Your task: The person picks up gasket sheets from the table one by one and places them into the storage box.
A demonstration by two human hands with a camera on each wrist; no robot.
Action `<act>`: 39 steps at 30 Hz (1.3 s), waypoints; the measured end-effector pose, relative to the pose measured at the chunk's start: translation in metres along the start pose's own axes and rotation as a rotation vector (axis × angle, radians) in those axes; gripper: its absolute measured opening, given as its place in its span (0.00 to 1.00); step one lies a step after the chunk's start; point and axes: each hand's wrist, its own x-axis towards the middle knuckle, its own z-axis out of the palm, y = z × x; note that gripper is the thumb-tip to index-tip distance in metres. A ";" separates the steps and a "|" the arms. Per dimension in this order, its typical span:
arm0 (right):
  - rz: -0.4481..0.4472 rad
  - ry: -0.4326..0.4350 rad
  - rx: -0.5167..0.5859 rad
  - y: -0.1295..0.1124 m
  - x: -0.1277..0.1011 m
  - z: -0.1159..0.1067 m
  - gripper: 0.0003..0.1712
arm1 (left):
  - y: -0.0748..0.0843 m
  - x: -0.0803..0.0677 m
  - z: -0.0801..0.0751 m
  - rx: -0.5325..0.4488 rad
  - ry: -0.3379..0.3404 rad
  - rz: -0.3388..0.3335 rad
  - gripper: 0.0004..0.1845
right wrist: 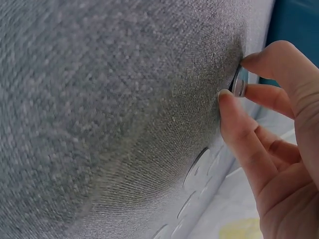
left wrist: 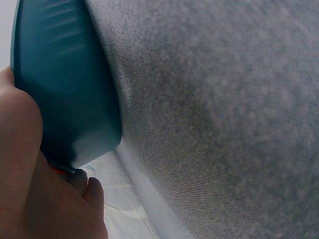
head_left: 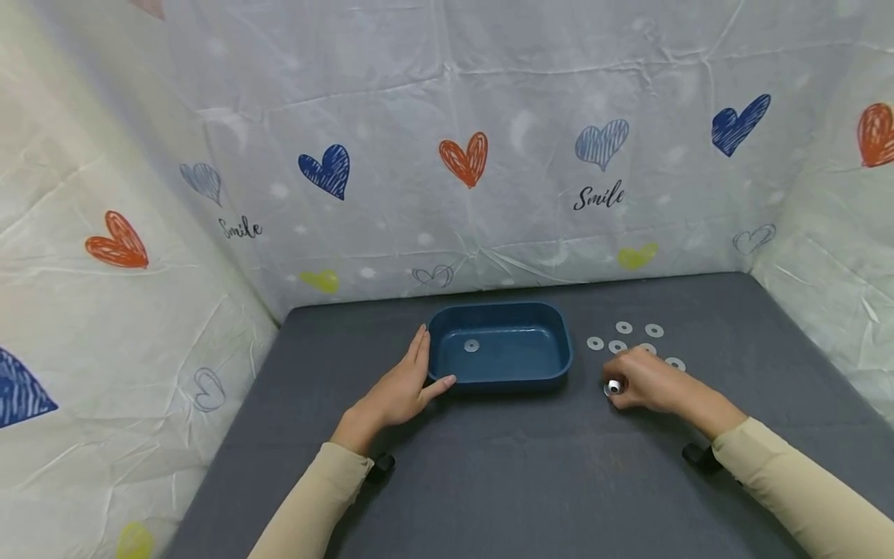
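Right hand (head_left: 646, 382) fingertips (right wrist: 230, 102) pinch a washer (right wrist: 240, 82) on edge against the grey mat (head_left: 489, 466), right of the blue tray (head_left: 552, 341). Thin, stiff, light, likely slippery: grip by the rim. Left hand (head_left: 401, 388) lies flat-fingered against the tray's left end.

A makeshift recording booth: crinkled white sheeting (head_left: 489, 101) printed with hearts and "Smile" walls in a grey cloth-covered worktop (head_left: 489, 481).
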 end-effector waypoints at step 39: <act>0.007 -0.072 0.077 0.006 -0.003 -0.009 0.02 | 0.000 0.001 0.002 0.013 0.012 -0.002 0.56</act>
